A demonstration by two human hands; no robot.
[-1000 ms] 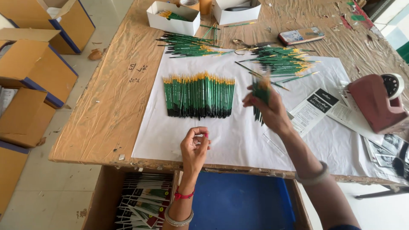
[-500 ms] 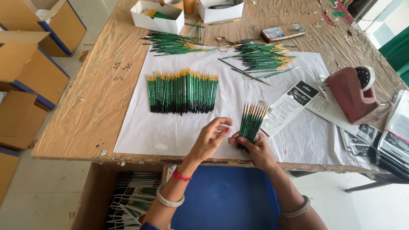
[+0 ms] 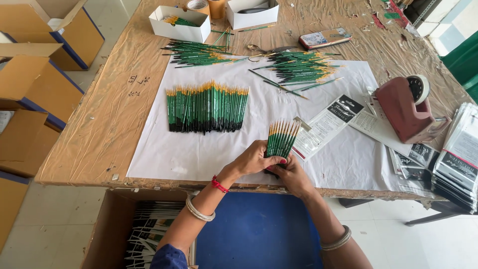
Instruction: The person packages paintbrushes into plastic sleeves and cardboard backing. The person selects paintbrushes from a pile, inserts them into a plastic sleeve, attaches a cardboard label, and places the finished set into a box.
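Observation:
Both my hands hold one small bundle of green-handled paint brushes point(image 3: 281, 139) upright, tips fanned away from me, near the table's front edge. My left hand point(image 3: 254, 159) wraps the bundle's lower end from the left. My right hand point(image 3: 291, 177) cups it from below and the right. A neat row of the same brushes point(image 3: 206, 107) lies on the white paper sheet point(image 3: 199, 154) to the left. Two loose heaps of brushes point(image 3: 303, 67) lie further back on the paper.
A dark red tape dispenser point(image 3: 408, 109) stands at the right, with printed packaging sleeves point(image 3: 328, 119) beside it and a stack point(image 3: 458, 159) at the far right. White boxes point(image 3: 181, 22) sit at the back. Cardboard cartons point(image 3: 30, 84) stand left; an open carton point(image 3: 149, 234) sits below.
My right hand brought a bundle of brushes from the middle of the paper to the front edge. My left hand joined it and now grips the bundle too.

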